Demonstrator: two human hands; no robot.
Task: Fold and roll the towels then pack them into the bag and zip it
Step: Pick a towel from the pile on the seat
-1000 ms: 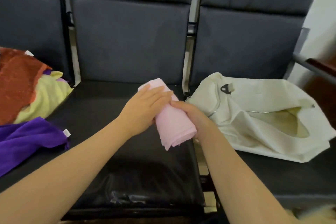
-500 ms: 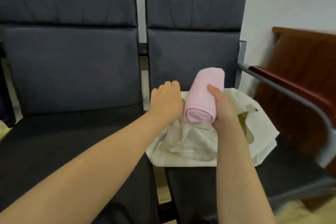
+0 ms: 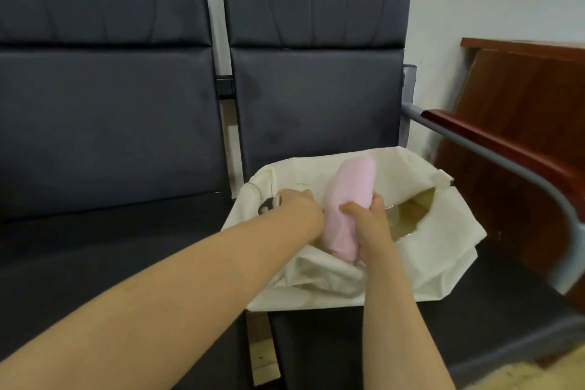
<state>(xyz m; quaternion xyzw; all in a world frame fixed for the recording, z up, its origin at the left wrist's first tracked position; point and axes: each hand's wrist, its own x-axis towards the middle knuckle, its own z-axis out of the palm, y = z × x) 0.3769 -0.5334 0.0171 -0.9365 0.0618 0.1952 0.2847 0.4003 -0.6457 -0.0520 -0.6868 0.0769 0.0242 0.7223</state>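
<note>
I can read no text, label, brand, number or sign anywhere in my head view. The cream fabric zip bag (image 3: 316, 282) and the pink rolled terry towel (image 3: 349, 199) show only plain cloth to me. A small dark tab (image 3: 267, 206) on the bag's near-left corner is too blurred for me to tell whether it carries any writing.
</note>
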